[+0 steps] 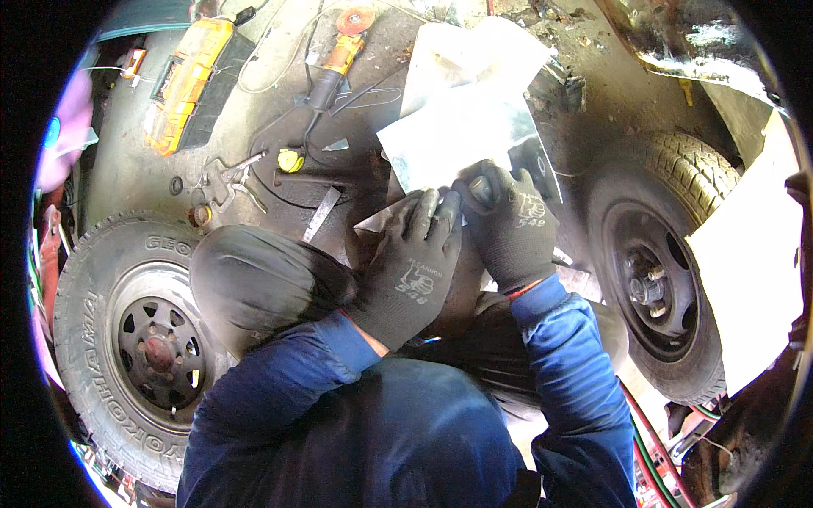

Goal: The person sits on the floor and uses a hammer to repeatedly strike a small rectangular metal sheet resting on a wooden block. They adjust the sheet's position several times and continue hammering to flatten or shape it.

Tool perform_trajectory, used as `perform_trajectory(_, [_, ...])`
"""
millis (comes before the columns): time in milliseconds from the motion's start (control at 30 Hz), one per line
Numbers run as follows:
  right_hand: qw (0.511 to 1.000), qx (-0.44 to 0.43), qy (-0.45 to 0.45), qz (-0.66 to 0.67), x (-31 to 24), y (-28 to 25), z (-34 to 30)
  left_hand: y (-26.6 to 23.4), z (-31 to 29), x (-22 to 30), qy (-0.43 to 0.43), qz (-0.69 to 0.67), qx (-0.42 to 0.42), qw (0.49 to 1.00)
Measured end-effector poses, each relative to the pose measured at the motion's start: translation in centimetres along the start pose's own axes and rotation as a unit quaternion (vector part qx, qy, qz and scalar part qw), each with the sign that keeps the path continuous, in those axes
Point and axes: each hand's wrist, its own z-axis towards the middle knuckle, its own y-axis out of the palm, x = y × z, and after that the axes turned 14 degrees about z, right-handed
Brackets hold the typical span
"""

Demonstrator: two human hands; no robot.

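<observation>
Both my hands wear dark work gloves and are close together at the near edge of a shiny sheet of metal. My left hand lies with its fingers stretched out over the near edge, palm down. Beside it, my right hand is closed with its fingers curled at the sheet's near right edge. A dark rounded thing shows at its thumb side; its kind is unclear. Glare washes out much of the sheet, and the hands hide part of the edge.
An angle grinder, a yellow tape measure, a steel ruler and a clamp lie on the floor ahead. An orange and black toolbox is farther left. Wheels stand at left and right.
</observation>
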Motion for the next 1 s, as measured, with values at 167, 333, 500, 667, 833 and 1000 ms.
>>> perform_trajectory(167, [1.000, -0.016, 0.000, 0.006, 0.5, 0.0, 0.0, 1.1, 0.3, 0.8, -0.026, 0.001, 0.018, 0.999])
perform_trajectory(333, [0.999, -0.020, -0.023, 0.044, 1.2, 0.2, 0.2, 1.3, 0.5, 1.4, -0.019, 0.035, -0.010, 0.999])
perform_trajectory(500, [0.996, -0.045, -0.018, 0.071, 1.5, -0.2, 0.3, 0.6, 1.3, 1.7, -0.027, 0.021, -0.024, 0.999])
perform_trajectory(667, [0.994, -0.056, -0.011, 0.095, 1.1, -1.1, 0.3, -0.1, 1.8, 2.3, -0.044, 0.011, -0.037, 0.998])
perform_trajectory(833, [0.994, -0.062, 0.002, 0.091, 0.7, -1.6, 0.3, 0.4, 1.9, 2.7, -0.048, -0.011, -0.041, 0.998])
perform_trajectory(1000, [0.994, -0.082, 0.009, 0.074, 0.5, -1.8, 0.4, 0.5, 1.8, 2.8, -0.029, -0.015, -0.044, 0.998])
